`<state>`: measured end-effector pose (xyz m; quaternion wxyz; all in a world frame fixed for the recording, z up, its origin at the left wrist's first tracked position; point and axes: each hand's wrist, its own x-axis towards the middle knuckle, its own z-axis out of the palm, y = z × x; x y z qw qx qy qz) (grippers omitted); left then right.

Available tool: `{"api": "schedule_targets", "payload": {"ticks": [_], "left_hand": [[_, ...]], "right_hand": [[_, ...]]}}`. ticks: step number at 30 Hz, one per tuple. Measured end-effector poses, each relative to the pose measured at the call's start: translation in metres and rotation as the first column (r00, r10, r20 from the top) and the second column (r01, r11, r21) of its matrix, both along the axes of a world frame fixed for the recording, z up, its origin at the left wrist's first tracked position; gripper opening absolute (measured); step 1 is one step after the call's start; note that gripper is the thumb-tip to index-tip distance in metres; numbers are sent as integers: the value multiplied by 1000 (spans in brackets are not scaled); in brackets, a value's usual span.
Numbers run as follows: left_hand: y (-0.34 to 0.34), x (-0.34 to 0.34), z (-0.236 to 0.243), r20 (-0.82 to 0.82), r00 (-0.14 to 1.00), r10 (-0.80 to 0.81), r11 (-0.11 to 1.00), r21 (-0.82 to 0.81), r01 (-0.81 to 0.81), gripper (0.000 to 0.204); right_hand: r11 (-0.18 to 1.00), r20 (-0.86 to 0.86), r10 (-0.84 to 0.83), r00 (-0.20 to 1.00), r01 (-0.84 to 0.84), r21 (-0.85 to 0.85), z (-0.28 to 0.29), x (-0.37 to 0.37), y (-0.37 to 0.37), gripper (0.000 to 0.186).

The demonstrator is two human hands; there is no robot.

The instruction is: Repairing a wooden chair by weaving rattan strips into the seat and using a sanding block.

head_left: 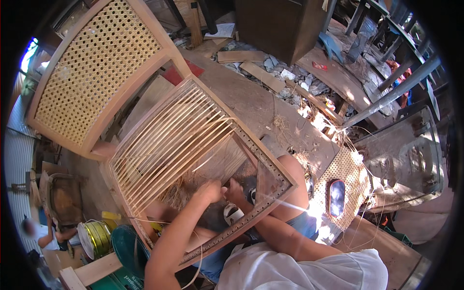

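A wooden chair lies tilted across my lap, its seat frame (270, 164) drilled with a row of small holes. Parallel cane strands (162, 137) span the far-left part of the seat, while the near-right part is an open gap. My left hand (211, 191) reaches over the frame into this gap, fingers curled in. Close beside it is my right hand (235, 192), also closed, its fingertips nearly meeting the left's. Whatever they pinch is too small to make out. A loose cane strand (196, 270) hangs by my left forearm. The chair's backrest (99, 70) carries finished woven cane.
An oval dark-rimmed case (336, 198) rests on a woven cane sheet (349, 166) to the right. Rubble (309, 79) and planks lie beyond, near a dark cabinet (270, 26). At left are a yellow can (98, 240), a green container (126, 247) and another person (46, 237).
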<state>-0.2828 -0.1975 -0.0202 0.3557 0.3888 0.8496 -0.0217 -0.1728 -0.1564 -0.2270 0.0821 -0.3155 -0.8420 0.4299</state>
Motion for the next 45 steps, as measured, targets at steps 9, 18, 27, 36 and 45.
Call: {"api": "schedule_targets", "payload": {"ticks": [9,18,27,36,45], "left_hand": [[-9,43,214,-149,988,-29,973,222,62,32],[-58,-37,230,-172,952,254,966,86,-242,50],[-79,-44,181,-663,720,205,737,589,332,33],[-116,-57,303,-733,631,254,802,524,286,19],[-293,-36,488,-753,100,651,741,658,133,29]], "right_hand": [[936,-566,-342,750,215,-280,135,-70,88,10],[874,-618,-466,633,219,-434,157,-61,82,28],[940,-660,-297,690,90,-329,159,-69,84,26],[474,-495,-580,647,-225,-851,168,-79,77,21],[631,-581,-480,657,-202,-749,170,-77,89,16]]}}
